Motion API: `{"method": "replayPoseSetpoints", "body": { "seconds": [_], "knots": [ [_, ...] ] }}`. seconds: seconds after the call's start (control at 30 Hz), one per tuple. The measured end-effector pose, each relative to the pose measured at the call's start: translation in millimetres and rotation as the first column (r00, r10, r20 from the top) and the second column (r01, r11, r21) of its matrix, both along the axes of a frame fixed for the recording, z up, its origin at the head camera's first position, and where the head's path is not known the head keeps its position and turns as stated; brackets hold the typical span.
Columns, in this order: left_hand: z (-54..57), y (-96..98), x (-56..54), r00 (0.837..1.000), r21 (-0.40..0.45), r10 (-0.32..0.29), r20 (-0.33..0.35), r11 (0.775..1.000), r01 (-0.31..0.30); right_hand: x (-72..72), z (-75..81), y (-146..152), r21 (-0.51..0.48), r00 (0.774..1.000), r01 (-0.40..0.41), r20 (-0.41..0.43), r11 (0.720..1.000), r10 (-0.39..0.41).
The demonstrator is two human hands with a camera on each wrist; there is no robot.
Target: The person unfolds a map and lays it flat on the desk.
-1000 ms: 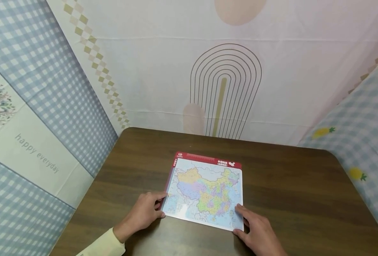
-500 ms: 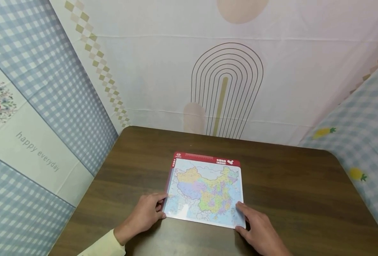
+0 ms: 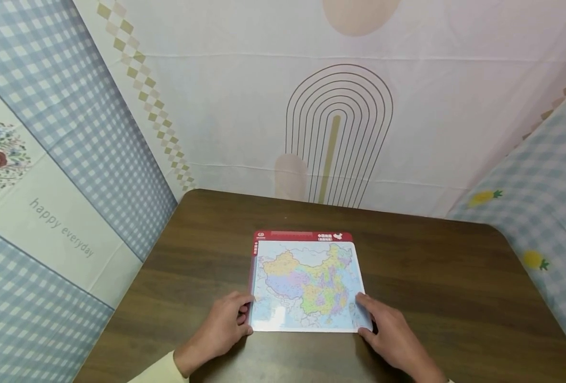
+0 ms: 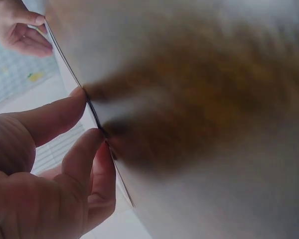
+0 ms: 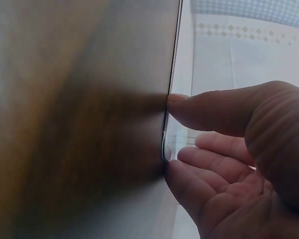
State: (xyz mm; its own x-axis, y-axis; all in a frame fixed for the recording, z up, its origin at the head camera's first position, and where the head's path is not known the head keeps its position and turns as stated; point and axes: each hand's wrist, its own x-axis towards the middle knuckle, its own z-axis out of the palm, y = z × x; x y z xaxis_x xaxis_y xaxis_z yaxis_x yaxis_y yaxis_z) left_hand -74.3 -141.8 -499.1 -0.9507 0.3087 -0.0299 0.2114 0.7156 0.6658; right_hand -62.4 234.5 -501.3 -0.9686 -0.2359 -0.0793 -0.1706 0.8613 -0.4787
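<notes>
Head view: the map [image 3: 302, 284] lies flat on the table [image 3: 436, 271]; the left hand [image 3: 225, 322] and right hand [image 3: 390, 332], loosely bent, thumbs and fingertips apart, touch opposite edges near its near corners, probably to steady it evenly.

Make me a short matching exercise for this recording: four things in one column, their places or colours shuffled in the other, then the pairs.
Things:
1. left hand
2. table
3. right hand
4. map

Places and colours:
A. red along the far edge
B. touching the right side of the map
C. dark brown with a wood grain
D. touching the left side of the map

Pairs: 1-D, 2-C, 3-B, 4-A
</notes>
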Motion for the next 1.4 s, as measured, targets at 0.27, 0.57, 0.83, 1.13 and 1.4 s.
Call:
{"method": "replayPoseSetpoints", "body": {
  "seconds": [0.27, 0.57, 0.83, 1.13, 1.4],
  "knots": [
    [1.4, 4.5, 7.9, 0.999, -0.007, 0.007, 0.035, 1.000, -0.006, -13.2, -1.1, 9.6, -0.030, 0.999, -0.049, -0.025, 0.998, 0.048],
    [0.7, 12.1, 21.2, 0.999, -0.004, 0.039, 0.027, 0.999, -0.039, -36.0, -3.1, 20.4, -0.114, 0.994, -0.110, -0.011, 0.987, 0.110],
    [0.4, 18.9, 30.9, 0.999, -0.035, 0.052, 0.012, 0.998, -0.052, -55.2, -5.4, 22.5, -0.098, 0.991, -0.137, -0.019, 0.986, 0.136],
    [0.7, 21.6, 31.8, 0.999, -0.043, 0.053, 0.012, 0.998, -0.052, -63.4, -6.8, 23.1, -0.095, 0.990, -0.140, -0.027, 0.986, 0.138],
    [-1.0, 2.4, 17.1, 0.996, 0.195, 0.022, 0.087, 0.980, -0.038, -53.1, -1.7, 12.7, -0.071, 0.991, -0.099, -0.101, 0.993, 0.091]
  ]
}}
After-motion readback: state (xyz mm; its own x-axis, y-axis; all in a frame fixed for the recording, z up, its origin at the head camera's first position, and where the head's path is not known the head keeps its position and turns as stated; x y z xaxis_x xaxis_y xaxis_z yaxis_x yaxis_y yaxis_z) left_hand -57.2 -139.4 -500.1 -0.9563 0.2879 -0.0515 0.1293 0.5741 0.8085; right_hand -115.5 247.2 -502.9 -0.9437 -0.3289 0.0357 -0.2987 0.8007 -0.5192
